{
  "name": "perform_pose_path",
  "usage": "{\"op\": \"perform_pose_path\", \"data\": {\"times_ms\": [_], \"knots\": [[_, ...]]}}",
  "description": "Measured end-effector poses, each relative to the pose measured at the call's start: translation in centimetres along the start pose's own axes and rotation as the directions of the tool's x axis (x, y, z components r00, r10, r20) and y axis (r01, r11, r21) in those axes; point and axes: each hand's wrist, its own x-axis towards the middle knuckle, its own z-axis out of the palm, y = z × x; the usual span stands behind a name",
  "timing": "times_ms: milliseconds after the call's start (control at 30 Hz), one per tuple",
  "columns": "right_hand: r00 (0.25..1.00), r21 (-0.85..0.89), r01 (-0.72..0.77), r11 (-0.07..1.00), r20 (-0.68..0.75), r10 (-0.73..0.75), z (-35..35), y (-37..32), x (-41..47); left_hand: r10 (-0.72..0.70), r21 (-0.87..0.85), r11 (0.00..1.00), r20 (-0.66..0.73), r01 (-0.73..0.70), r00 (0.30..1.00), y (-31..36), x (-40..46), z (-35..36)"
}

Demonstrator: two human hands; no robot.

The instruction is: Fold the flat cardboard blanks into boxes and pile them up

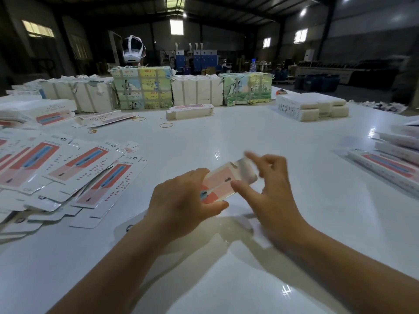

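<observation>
A pink and white cardboard blank (223, 182) is held above the white table (260, 137) between 2 hands. The left hand (183, 200) is curled round its near end, with the thumb under the lower edge and the fingers over the upper edge. The right hand (269, 184) is at the far end of the blank; its thumb is pressed on the printed face, while the other fingers are blurred at the end flap, so it cannot be told how they lie there. To the left of the grip, a loose spread of flat blanks (74, 173) is lying on the table. To the right, folded boxes (390, 168) are piled. Beyond the grip, wrapped bundles (142, 87) are standing in 1 row, and rubber bands (166, 125) are seen before them.
</observation>
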Motion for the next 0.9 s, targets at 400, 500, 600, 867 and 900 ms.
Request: {"op": "perform_pose_path", "data": {"times_ms": [400, 500, 600, 867, 900], "knots": [[0.981, 0.119, 0.009, 0.993, 0.192, -0.032, -0.2, -0.6, -0.5, 0.03, 0.062, 0.998, -0.005, -0.029, 1.0, 0.8, -0.1, -0.1], [0.969, -0.219, 0.158, 0.963, 0.222, -0.109, 0.9, -0.5, -1.1, 0.019, 0.127, 0.992, -0.031, -0.015, 0.999, 1.2, -0.2, 0.2], [0.977, -0.21, 0.121, 0.97, 0.2, -0.078, 1.1, -0.2, -1.5, 0.04, 0.181, 0.983, -0.054, -0.03, 0.998, 1.3, -0.2, 0.4], [0.956, 0.616, -0.249, 0.748, 0.281, 0.086, -0.2, -0.7, -0.1, 0.08, 0.08, 0.994, -0.131, -0.07, 0.988, 0.9, -0.3, -0.1], [0.957, 0.647, -0.256, 0.718, 0.274, 0.095, -0.2, -0.5, 0.0, 0.088, 0.071, 0.994, -0.146, -0.079, 0.985, 1.1, -0.3, -0.2]]}}
